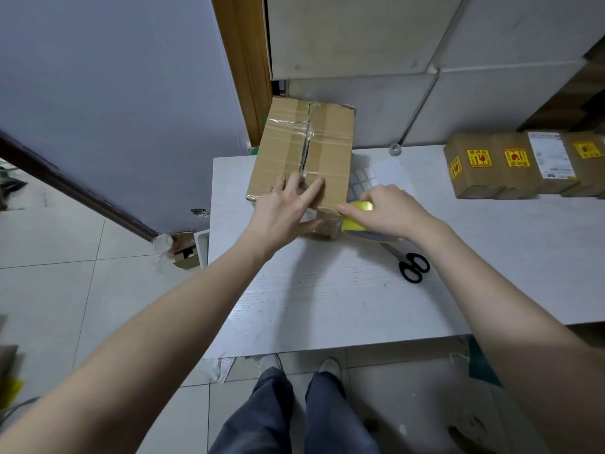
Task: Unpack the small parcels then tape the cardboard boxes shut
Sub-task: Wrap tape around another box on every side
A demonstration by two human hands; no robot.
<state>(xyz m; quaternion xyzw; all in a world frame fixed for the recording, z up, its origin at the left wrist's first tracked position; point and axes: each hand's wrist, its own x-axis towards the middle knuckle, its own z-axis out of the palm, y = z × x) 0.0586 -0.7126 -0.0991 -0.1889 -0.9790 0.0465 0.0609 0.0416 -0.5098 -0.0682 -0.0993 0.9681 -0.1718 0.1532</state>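
Observation:
A brown cardboard box stands on the far left part of the white table, its top flaps closed and crossed by old clear tape. My left hand presses flat on the near end of its top, fingers straight. My right hand grips a yellow tape roll held against the box's near right corner. Several small brown parcels with yellow stickers stand in a row at the table's right.
Black-handled scissors lie on the table to the right of the roll. A sheet of white labels lies beside the box. A blue-grey door stands open on the left. White cabinets rise behind the table.

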